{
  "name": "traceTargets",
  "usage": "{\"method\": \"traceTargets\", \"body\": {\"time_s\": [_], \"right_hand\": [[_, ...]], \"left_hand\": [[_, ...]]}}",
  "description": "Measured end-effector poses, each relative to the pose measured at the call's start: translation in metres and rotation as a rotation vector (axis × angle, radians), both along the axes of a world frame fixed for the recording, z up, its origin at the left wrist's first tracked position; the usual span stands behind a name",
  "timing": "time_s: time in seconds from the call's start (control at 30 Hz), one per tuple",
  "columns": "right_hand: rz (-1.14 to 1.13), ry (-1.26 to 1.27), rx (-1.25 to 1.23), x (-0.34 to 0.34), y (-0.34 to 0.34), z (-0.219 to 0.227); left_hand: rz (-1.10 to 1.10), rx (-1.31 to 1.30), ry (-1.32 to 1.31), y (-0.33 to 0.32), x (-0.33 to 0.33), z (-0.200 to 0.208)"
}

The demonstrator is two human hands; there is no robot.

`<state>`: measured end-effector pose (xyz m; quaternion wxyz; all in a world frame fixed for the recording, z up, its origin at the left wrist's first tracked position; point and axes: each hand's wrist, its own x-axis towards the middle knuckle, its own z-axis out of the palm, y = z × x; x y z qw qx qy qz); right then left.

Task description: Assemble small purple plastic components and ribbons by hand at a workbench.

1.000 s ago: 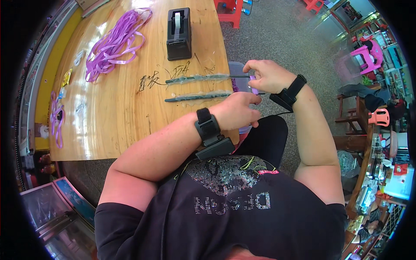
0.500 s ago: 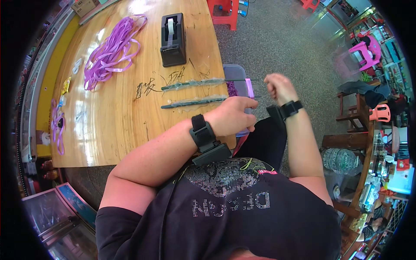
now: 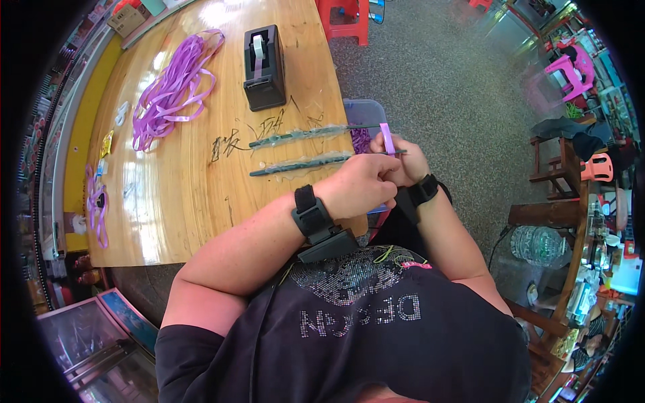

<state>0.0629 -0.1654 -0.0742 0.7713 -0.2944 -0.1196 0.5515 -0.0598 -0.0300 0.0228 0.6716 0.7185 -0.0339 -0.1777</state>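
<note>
Two dark green rods, an upper rod and a lower rod, lie side by side under clear tape. Their ends stick out past the table's right edge. A narrow purple ribbon spans the gap between these ends. My left hand is closed beside the end of the lower rod, thumb and index finger pinched together at the ribbon. Meeting it from the right, my right hand has its fingers curled behind the ribbon. The fingertips of both hands are partly hidden where they meet.
On the wooden table lie a heap of purple ribbon and a black tape dispenser. A translucent bin with purple material stands beyond the table edge. Red stool at the far side; large clear bottle at right.
My right hand has come left and down from out over the floor to meet my left hand at the ribbon. My left hand stays near the lower rod's end.
</note>
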Motion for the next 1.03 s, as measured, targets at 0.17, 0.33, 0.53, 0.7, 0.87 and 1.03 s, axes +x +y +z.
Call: {"method": "traceTargets", "body": {"time_s": [0.17,0.33,0.53,0.7,0.87,1.03], "right_hand": [[-0.222,-0.042,-0.236,-0.01,-0.003,0.023],[-0.21,-0.077,-0.267,-0.007,-0.015,0.039],[-0.278,-0.209,-0.309,-0.007,-0.015,0.04],[-0.263,-0.114,-0.328,-0.017,-0.005,0.046],[-0.161,-0.006,-0.167,-0.006,-0.006,0.004],[-0.018,-0.038,0.074,-0.006,0.002,-0.005]], "left_hand": [[0.045,0.061,0.036,0.0,-0.003,0.01],[0.041,0.075,0.034,0.0,-0.002,0.008],[0.08,0.037,0.021,-0.002,-0.004,0.01],[0.092,0.017,0.036,-0.002,-0.004,0.007],[0.051,0.017,-0.045,-0.002,-0.002,0.003],[0.068,0.054,-0.032,-0.002,-0.002,0.003]]}}
